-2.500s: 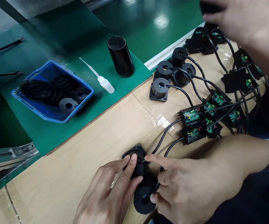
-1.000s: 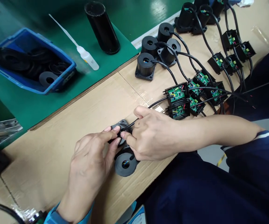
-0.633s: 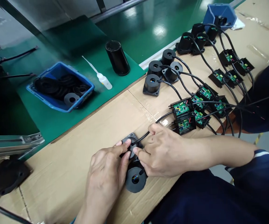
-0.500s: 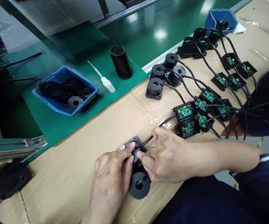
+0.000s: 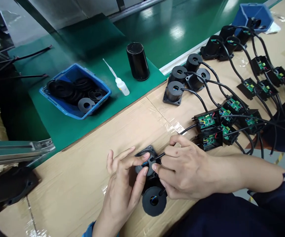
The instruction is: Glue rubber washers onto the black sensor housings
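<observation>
My left hand (image 5: 122,184) has thumb and index finger pinched on a round black cap (image 5: 139,169) with a hole in its middle, where blue wire shows. The cap sits on a black square-flanged housing (image 5: 151,149) on the cardboard-covered bench. My right hand (image 5: 190,168) is closed beside it, its thumb tip at the cap's edge and its curled fingers around the black cable (image 5: 160,156) that leaves the cap. Part of the cable is hidden by these fingers. Just in front, a second capped housing (image 5: 154,209) stands with wires visible in its hole.
Capped housings (image 5: 174,92) and green circuit boards in black cases (image 5: 208,121), joined by cables, lie to the right. A blue bin (image 5: 75,113) of black rings, a white squeeze bottle (image 5: 122,87) and a black cylinder (image 5: 138,62) stand on the green mat. Another blue bin (image 5: 252,16) is far right.
The view has shifted, so the bench items sit a little further right. My left hand's other fingers have lifted and spread, and more of the cap and its blue wire shows.
</observation>
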Demonstrator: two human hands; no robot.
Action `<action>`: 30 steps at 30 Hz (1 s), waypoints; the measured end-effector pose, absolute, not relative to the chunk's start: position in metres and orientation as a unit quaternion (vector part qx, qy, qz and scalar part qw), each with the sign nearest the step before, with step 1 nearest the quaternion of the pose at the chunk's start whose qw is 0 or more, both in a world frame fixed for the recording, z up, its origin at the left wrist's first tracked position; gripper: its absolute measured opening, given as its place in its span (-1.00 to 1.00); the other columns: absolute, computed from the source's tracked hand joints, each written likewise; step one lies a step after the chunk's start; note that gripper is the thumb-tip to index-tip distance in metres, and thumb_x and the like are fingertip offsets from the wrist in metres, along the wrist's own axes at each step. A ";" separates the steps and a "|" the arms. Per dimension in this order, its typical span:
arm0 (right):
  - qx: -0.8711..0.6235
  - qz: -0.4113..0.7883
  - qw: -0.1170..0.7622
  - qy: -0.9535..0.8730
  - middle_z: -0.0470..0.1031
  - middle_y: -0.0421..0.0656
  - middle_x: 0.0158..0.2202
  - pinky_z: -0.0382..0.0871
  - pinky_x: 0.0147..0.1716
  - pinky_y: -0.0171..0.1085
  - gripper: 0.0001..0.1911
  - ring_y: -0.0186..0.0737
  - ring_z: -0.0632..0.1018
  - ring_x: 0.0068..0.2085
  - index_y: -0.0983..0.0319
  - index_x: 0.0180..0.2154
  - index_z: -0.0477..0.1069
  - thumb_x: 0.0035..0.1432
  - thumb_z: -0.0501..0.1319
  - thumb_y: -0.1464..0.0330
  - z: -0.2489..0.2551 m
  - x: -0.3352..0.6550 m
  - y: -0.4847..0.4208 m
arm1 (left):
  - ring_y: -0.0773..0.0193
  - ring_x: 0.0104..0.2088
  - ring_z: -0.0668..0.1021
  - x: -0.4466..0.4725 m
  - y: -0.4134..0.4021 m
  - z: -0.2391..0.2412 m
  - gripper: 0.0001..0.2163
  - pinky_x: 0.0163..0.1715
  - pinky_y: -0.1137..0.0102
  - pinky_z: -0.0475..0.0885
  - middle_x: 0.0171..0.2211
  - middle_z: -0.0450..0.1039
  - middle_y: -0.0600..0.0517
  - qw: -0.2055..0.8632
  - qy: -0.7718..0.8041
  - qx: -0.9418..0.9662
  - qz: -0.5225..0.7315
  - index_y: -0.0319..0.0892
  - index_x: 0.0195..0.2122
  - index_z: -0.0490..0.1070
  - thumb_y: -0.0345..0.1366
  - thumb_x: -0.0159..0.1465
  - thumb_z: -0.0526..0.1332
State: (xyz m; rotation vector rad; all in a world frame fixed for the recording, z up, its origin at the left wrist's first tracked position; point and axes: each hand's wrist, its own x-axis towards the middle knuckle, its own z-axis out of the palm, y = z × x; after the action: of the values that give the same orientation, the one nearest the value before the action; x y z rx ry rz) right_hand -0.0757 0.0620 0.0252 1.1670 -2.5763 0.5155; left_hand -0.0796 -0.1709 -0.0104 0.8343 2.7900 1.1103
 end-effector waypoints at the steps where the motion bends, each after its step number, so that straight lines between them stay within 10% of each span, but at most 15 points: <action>1: 0.402 0.181 0.140 -0.886 0.40 -0.20 -0.49 0.18 -0.18 -0.08 -0.76 -0.18 0.34 -0.36 0.29 -0.35 0.53 0.31 0.13 0.39 0.024 -0.076 0.062 | 0.13 0.26 0.49 -0.079 -0.171 -0.012 -0.76 0.43 -0.24 -0.06 -0.07 0.63 0.08 0.012 0.894 0.261 0.364 0.00 0.06 0.29 -0.38 0.41 0.18; 13: 0.397 0.212 0.131 -0.884 0.62 -0.17 -0.01 0.06 0.40 -0.02 -0.81 -0.16 0.47 0.17 0.23 -0.21 0.55 0.34 0.15 0.37 0.023 -0.076 0.067 | 0.09 0.47 0.16 -0.070 -0.165 -0.021 -0.34 0.43 -0.01 0.17 0.45 0.05 -0.05 0.078 0.851 0.107 0.507 0.15 0.43 -0.09 -0.13 0.40 0.23; 19: 0.422 0.184 0.136 -0.877 0.64 -0.19 -0.05 0.07 0.43 0.03 -0.77 -0.18 0.55 0.04 0.20 -0.22 0.55 0.37 0.11 0.33 0.021 -0.083 0.069 | 0.08 0.39 0.30 -0.070 -0.164 -0.015 -0.40 0.35 0.06 0.29 0.37 0.22 -0.10 0.024 0.882 0.122 0.455 0.03 0.39 0.05 -0.14 0.39 0.25; 25: 0.422 0.168 0.134 -0.881 0.64 -0.19 -0.10 0.04 0.43 0.06 -0.72 -0.17 0.55 0.02 0.18 -0.23 0.56 0.37 0.07 0.36 0.021 -0.082 0.068 | 0.15 0.13 0.52 -0.033 -0.180 0.013 -0.86 0.17 0.24 0.34 -0.04 0.55 -0.03 -0.184 0.872 0.384 0.243 -0.14 -0.09 0.51 -0.35 0.33 0.33; 30: 0.429 0.156 0.154 -0.876 0.63 -0.21 -0.11 0.04 0.41 0.09 -0.71 -0.13 0.51 0.02 0.18 -0.26 0.54 0.37 0.05 0.34 0.014 -0.083 0.068 | 0.11 0.05 0.57 -0.009 -0.174 0.003 -0.76 -0.01 0.25 0.42 -0.07 0.59 -0.14 -0.162 0.856 0.444 0.211 -0.24 -0.03 0.53 -0.51 0.28 0.35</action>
State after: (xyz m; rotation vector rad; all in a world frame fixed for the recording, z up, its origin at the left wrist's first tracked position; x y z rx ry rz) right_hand -0.0827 0.0684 0.0139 1.2286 -2.5115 0.4476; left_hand -0.0092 -0.1737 0.0031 1.5592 3.0075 0.7422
